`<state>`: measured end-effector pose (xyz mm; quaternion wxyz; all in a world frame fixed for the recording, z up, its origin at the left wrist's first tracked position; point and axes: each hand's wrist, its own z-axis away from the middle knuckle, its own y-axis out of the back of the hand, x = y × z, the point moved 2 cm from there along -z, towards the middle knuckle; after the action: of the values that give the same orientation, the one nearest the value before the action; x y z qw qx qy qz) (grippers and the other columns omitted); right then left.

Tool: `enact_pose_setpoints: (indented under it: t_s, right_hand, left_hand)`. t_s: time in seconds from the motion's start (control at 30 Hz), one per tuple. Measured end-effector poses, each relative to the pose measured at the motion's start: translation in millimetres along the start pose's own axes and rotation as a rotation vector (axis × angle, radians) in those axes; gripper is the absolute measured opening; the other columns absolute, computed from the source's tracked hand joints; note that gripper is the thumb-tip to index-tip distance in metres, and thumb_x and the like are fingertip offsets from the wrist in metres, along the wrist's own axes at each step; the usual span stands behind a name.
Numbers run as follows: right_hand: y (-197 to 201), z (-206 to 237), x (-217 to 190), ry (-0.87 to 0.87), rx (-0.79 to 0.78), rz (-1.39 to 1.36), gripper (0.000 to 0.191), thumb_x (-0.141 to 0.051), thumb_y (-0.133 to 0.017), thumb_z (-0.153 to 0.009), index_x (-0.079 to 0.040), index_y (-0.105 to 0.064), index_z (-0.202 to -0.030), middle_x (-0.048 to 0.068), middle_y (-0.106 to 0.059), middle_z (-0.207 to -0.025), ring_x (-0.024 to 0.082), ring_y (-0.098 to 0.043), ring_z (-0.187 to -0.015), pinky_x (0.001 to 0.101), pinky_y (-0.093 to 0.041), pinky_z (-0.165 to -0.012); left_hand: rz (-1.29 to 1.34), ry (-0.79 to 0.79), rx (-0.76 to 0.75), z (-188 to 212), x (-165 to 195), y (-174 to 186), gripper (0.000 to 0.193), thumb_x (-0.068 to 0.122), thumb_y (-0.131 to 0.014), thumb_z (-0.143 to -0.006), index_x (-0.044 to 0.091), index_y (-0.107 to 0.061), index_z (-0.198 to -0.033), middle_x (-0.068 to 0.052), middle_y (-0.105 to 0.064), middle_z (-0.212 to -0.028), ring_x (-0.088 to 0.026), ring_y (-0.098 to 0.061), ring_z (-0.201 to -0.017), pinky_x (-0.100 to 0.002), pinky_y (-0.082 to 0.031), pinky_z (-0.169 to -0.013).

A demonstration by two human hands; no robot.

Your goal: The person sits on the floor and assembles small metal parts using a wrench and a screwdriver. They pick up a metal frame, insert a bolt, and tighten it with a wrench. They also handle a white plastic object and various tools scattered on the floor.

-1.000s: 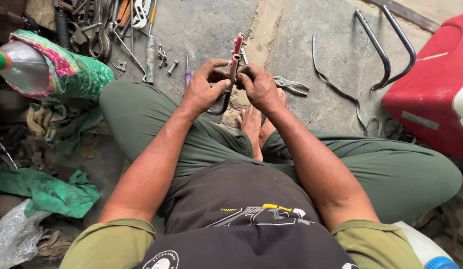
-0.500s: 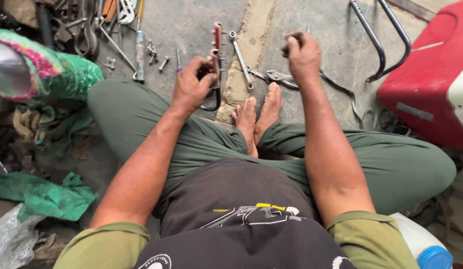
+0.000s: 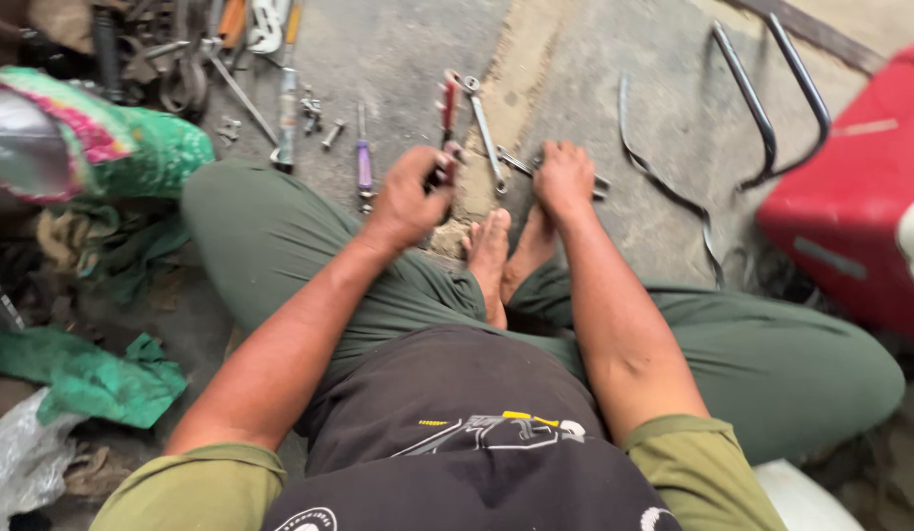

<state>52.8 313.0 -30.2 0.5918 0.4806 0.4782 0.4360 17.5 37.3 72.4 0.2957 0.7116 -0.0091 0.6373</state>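
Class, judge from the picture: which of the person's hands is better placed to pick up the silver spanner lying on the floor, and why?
Probably the right hand: it rests on the floor beside the silver spanner, while the left hand already holds a red-handled tool.

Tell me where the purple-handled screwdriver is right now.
The purple-handled screwdriver lies on the concrete floor in the head view, just left of the left hand, above the person's left knee.

1. The left hand (image 3: 410, 202) hides most of the red-handled tool (image 3: 447, 123) it grips.
2. The right hand (image 3: 563, 177) covers whatever lies beneath it.
3. The red container (image 3: 850, 206) is cut off at the right edge.
4. The tool pile (image 3: 181, 49) at upper left is blurred.
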Motion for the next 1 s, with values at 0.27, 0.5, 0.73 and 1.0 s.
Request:
enact_pose_setpoints:
  t_s: [0.27, 0.5, 0.73, 1.0]
  right_hand:
    - [-13.8, -11.3, 5.8, 0.036, 0.005, 0.008, 0.027, -0.021, -0.076, -0.08, -0.009, -0.071, -0.104, 0.02, -0.064, -0.105, 0.041, -0.064, -0.101, 0.0526, -0.051, -0.085]
    - [-21.9, -23.5, 0.3, -0.024, 0.153, -0.095, 0.027, -0.024, -0.078, -0.086, -0.009, -0.072, -0.108, 0.02, -0.067, -0.103, 0.042, -0.065, -0.099, 0.0517, -0.052, -0.086]
    - [-12.6, -68.9, -52.3, -0.118, -0.223, -1.105, 0.041, -0.041, -0.06, -0.104, -0.006, -0.07, -0.123, 0.015, -0.074, -0.109, 0.027, -0.073, -0.096, 0.0404, -0.058, -0.084]
    - [-27.7, -83.0, -59.7, -0.427, -0.794, -1.665, 0.056, -0.052, -0.047, -0.102, -0.004, -0.067, -0.124, 0.012, -0.073, -0.116, 0.027, -0.072, -0.1, 0.0414, -0.058, -0.088]
  left_hand:
    - [-0.008, -0.18, -0.01, 8.4, 14.5, -7.5, 0.019, 0.011, -0.074, -0.089, 0.006, -0.062, -0.103, -0.013, -0.062, -0.095, -0.035, -0.065, -0.088, -0.045, -0.053, -0.076]
    - [-0.056, -0.287, -0.029, 2.9, 5.3, -13.8, 0.02, 0.015, -0.073, -0.087, 0.009, -0.059, -0.098, -0.011, -0.061, -0.092, -0.035, -0.065, -0.087, -0.046, -0.053, -0.073]
    - [-0.15, -0.342, -0.231, 4.8, -2.2, -29.2, 0.019, 0.026, -0.067, -0.095, 0.012, -0.058, -0.104, -0.008, -0.061, -0.094, -0.03, -0.068, -0.09, -0.045, -0.055, -0.075]
    - [-0.11, -0.084, 0.133, -31.6, -59.6, 12.9, 0.027, 0.039, -0.067, -0.095, 0.013, -0.073, -0.095, -0.01, -0.068, -0.096, -0.032, -0.067, -0.089, -0.044, -0.055, -0.079]
